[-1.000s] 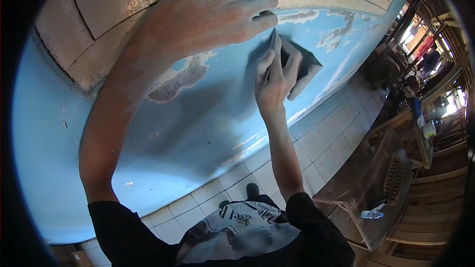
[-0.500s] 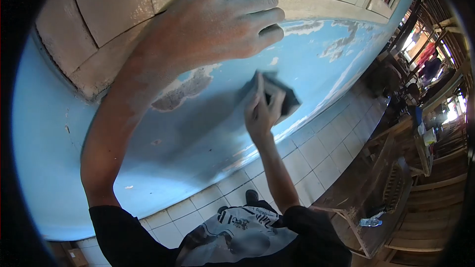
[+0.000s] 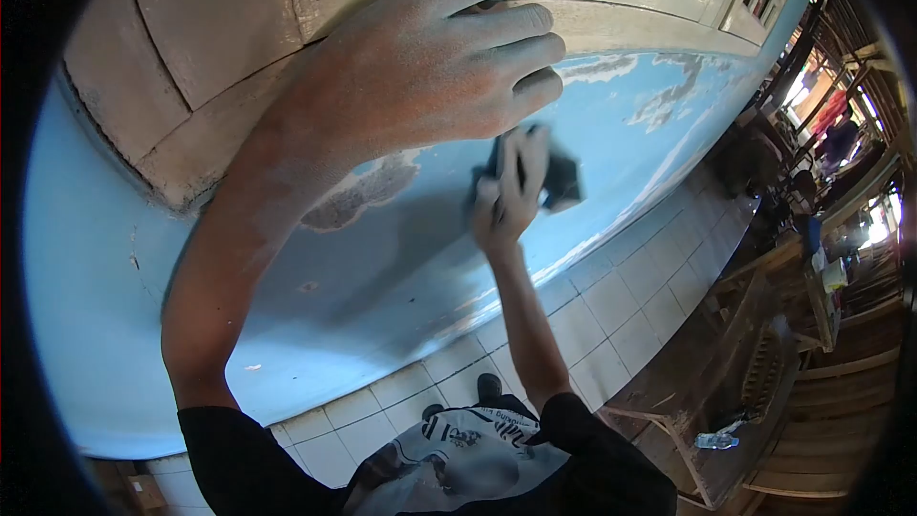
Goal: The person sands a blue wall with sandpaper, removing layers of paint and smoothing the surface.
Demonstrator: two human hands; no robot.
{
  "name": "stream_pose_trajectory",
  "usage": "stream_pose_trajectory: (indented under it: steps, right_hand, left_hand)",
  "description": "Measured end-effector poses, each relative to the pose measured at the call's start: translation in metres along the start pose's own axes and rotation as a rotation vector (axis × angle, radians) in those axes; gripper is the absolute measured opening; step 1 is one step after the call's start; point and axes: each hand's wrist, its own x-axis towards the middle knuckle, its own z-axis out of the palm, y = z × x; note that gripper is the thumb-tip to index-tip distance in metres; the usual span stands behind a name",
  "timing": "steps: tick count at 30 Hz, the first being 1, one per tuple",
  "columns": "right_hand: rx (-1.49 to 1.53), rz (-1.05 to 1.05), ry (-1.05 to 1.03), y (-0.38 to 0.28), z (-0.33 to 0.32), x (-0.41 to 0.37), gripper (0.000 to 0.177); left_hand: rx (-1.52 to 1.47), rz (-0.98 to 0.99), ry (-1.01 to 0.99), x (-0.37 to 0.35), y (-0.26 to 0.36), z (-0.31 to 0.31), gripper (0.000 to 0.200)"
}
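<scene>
My left hand (image 3: 435, 67) is braced high up, its dusty fingers stretched out and a little apart across the lower edge of the cream wooden frame (image 3: 229, 100). Below it, my right hand (image 3: 514, 189) presses a dark grey sheet of sandpaper (image 3: 564, 182) against the light blue wall (image 3: 382, 258). Motion blurs the sheet's outline and the fingertips on it. Near both hands, a bare grey patch (image 3: 368, 193) shows where paint is gone, partly behind my left wrist.
More peeled paint (image 3: 669, 100) runs along the wall to the right. White floor tiles (image 3: 592, 325) lie under the wall. At right stand a wooden bench (image 3: 707, 420) with a plastic bottle (image 3: 716, 441) on it, and timber framing. Beyond is a blurred red cloth (image 3: 831, 113).
My right hand has slid the sandpaper upward along the wall, closer to my left hand. The view has shifted slightly; my left hand keeps its place on the frame.
</scene>
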Motion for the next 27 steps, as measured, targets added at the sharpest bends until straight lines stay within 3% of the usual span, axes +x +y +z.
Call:
stream_pose_trajectory:
  steps: [3, 7, 9, 13, 15, 17, 19, 20, 21, 23, 24, 25, 27]
  right_hand:
    - [0.047, 0.077, 0.058, 0.005, -0.004, 0.062, 0.038]
    - [0.100, 0.156, 0.002, -0.008, -0.005, 0.010, 0.036]
    - [0.088, 0.028, -0.072, -0.015, -0.007, -0.030, 0.035]
    - [0.047, -0.010, -0.077, -0.002, -0.009, -0.009, 0.032]
    - [0.052, 0.249, 0.098, -0.003, -0.010, 0.029, 0.029]
    - [0.048, 0.234, 0.133, -0.008, -0.004, 0.020, 0.028]
    - [0.213, 0.106, 0.021, -0.013, -0.005, -0.019, 0.030]
    - [0.151, 0.099, -0.103, -0.017, -0.010, -0.032, 0.033]
    - [0.150, 0.100, -0.105, -0.014, -0.011, -0.028, 0.033]
    - [0.092, 0.064, -0.027, -0.002, -0.013, -0.008, 0.034]
    - [0.089, 0.298, 0.042, 0.002, -0.013, 0.004, 0.036]
    - [0.280, 0.490, 0.200, -0.001, -0.010, 0.027, 0.039]
    - [0.107, 0.352, 0.120, 0.003, -0.007, 0.026, 0.047]
  left_hand:
    - [-0.003, -0.001, 0.046, 0.000, 0.001, 0.003, 0.023]
    - [-0.009, -0.009, 0.029, 0.001, 0.001, 0.002, 0.023]
    - [0.000, -0.013, 0.033, 0.001, 0.000, 0.003, 0.023]
    - [-0.017, 0.004, 0.028, 0.001, 0.000, -0.001, 0.023]
    - [-0.033, -0.003, 0.044, -0.001, 0.000, 0.001, 0.024]
    - [-0.047, -0.015, 0.056, -0.001, 0.001, 0.001, 0.024]
    - [-0.006, 0.001, 0.030, 0.000, 0.000, 0.001, 0.025]
    - [-0.004, 0.001, 0.032, 0.002, -0.003, 0.005, 0.025]
    - [0.007, -0.001, 0.145, 0.005, -0.007, 0.013, 0.013]
    - [0.011, 0.004, 0.260, 0.005, -0.004, 0.012, 0.011]
    - [-0.011, -0.009, 0.145, 0.000, 0.000, 0.006, 0.013]
    - [-0.033, -0.026, 0.029, -0.002, 0.002, 0.002, 0.025]
    - [-0.055, -0.023, 0.027, -0.002, 0.001, 0.001, 0.026]
